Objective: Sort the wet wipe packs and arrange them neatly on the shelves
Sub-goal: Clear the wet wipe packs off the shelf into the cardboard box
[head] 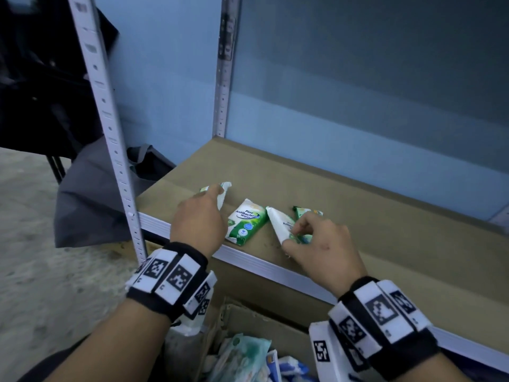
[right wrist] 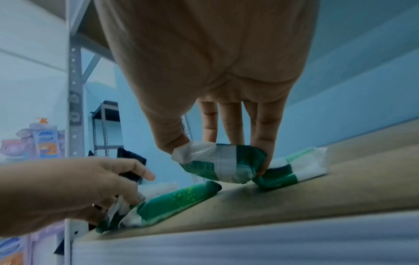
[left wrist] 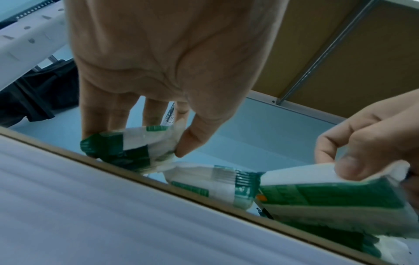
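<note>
1. Progress: I count four green-and-white packs on the shelf board (head: 358, 216), all near its front edge in the lower middle of the head view. They lie at mixed angles, so I judge sorting as barely begun. More packs wait in the cardboard box (head: 248, 321) at the bottom of the frame.
2. My left hand (head: 197, 226) pinches the leftmost pack (head: 224, 188), thumb against fingers; its long axis tips up toward the upper right.
3. The second pack (head: 246, 223) lies free, label up, long axis running from lower left to upper right.
4. My right hand (head: 321, 241) clamps the third pack (head: 281, 223), lifted slightly, long axis leaning toward the upper left.
5. The fourth pack (head: 301, 212) lies just behind, mostly hidden.
</note>
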